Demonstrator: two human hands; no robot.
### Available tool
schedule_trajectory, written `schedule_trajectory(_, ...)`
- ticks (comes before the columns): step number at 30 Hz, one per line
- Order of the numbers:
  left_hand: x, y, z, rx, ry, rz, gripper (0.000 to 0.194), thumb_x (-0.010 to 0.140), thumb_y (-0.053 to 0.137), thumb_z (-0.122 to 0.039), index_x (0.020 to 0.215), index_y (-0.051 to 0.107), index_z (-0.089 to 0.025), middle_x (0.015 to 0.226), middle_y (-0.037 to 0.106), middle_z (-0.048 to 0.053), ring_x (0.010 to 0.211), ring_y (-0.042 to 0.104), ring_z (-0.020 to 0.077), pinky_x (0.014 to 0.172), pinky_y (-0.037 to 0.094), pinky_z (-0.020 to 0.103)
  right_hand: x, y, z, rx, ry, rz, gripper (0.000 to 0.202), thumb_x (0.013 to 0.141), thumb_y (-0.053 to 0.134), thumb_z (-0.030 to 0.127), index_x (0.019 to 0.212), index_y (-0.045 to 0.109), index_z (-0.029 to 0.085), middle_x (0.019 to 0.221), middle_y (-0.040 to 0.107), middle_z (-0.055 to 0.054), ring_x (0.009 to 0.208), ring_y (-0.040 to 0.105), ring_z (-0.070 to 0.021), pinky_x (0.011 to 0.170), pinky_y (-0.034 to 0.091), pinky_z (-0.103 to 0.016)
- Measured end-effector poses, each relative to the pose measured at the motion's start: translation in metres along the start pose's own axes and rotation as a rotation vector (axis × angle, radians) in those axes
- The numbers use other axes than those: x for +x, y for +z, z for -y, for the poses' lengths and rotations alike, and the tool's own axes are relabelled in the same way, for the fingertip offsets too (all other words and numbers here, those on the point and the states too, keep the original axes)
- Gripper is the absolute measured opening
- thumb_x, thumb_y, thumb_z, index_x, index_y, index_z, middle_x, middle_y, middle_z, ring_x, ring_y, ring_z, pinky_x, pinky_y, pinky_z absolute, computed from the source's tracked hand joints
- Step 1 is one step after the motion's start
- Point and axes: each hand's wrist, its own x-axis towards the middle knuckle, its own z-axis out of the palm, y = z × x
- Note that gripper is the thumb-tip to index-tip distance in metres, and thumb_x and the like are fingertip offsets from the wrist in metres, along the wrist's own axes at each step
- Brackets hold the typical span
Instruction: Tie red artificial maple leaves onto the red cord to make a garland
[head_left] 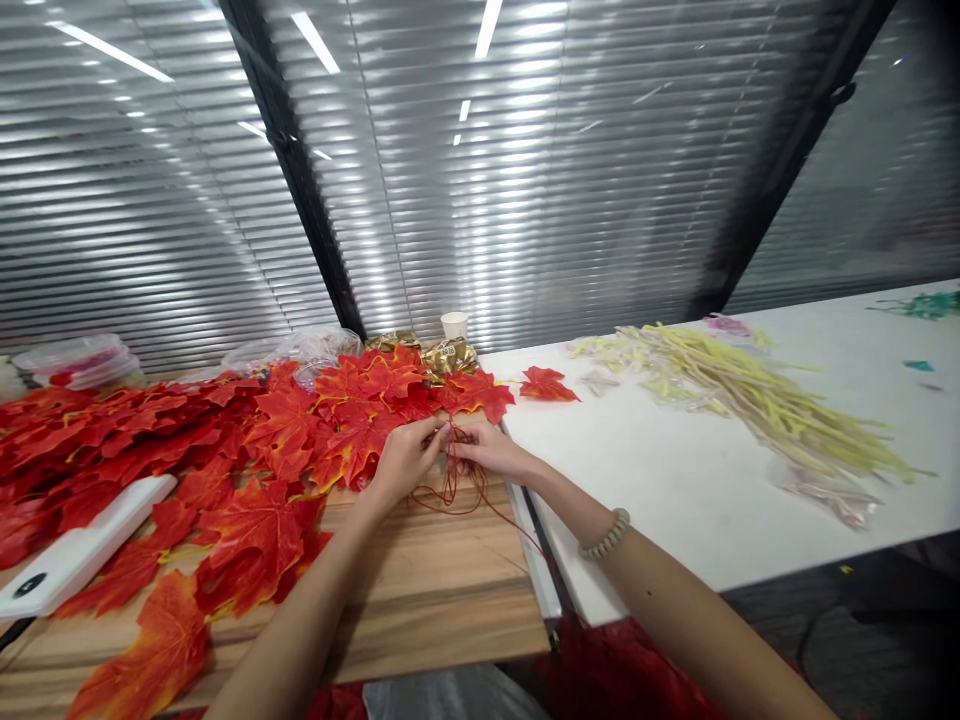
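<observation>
Both hands meet over the right end of the wooden table, with fingertips pinched together on thin red cord. My left hand (pixel 409 455) has its thumb and fingers closed on the cord. Facing it, my right hand (pixel 486 447) also grips the cord, its fingers bent. Loops of the red cord (pixel 451 490) hang below the fingers onto the wood, and one strand trails right toward the table's edge. Red maple leaves (pixel 367 395) lie just behind and to the left of the hands. Where the fingertips meet, the cord's detail is too small to make out.
More red leaves (pixel 262 530) cover the wooden table (pixel 435 600) at left, with a white power strip (pixel 82 550). Gold packets (pixel 448 360) and a paper cup (pixel 454 324) stand behind. Yellow stems (pixel 765 390) lie on the white table (pixel 675 510); a gap separates the tables.
</observation>
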Motion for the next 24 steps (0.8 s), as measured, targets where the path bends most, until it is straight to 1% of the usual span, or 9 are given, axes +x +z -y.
schedule_trajectory(4,-0.0002,0.0000,0.0001,0.004,0.007,-0.004,0.024,0.085,0.042,-0.025,0.072,0.059,-0.015,0.062,0.059,0.001,0.054,0.049,0.0101,0.052,0.032,0.019,0.0005,0.0000,-0.0007,-0.011,-0.007,0.004,0.029,0.072,0.061,0.042,0.071,0.055,0.014,0.062,0.057,0.001,0.050,0.052,-0.0080,0.050,0.043,-0.022)
schedule_trajectory(10,-0.0001,-0.0001,-0.0001,0.013,0.015,0.002,0.022,0.085,0.043,-0.024,0.075,0.060,-0.015,0.065,0.060,0.002,0.055,0.050,0.0103,0.053,0.032,0.019,0.0013,0.0003,-0.0007,-0.016,-0.005,0.003,0.027,0.072,0.061,0.040,0.073,0.055,0.014,0.061,0.056,0.002,0.049,0.051,-0.0082,0.049,0.042,-0.022)
schedule_trajectory(18,-0.0004,-0.0009,-0.0015,0.059,0.036,0.007,0.023,0.086,0.041,-0.027,0.080,0.060,-0.016,0.068,0.062,0.004,0.058,0.053,0.0118,0.057,0.035,0.020,0.0014,-0.0007,-0.0020,-0.007,0.005,0.013,0.029,0.072,0.062,0.042,0.075,0.057,0.013,0.060,0.053,0.002,0.052,0.051,-0.0088,0.052,0.044,-0.023)
schedule_trajectory(24,-0.0005,-0.0011,-0.0021,0.077,0.031,0.031,0.026,0.087,0.039,-0.029,0.075,0.059,-0.016,0.066,0.061,0.003,0.056,0.051,0.0115,0.055,0.033,0.020,0.0011,-0.0012,-0.0032,-0.045,0.007,0.012,0.032,0.072,0.061,0.044,0.075,0.056,0.013,0.062,0.055,0.001,0.051,0.052,-0.0083,0.051,0.044,-0.022)
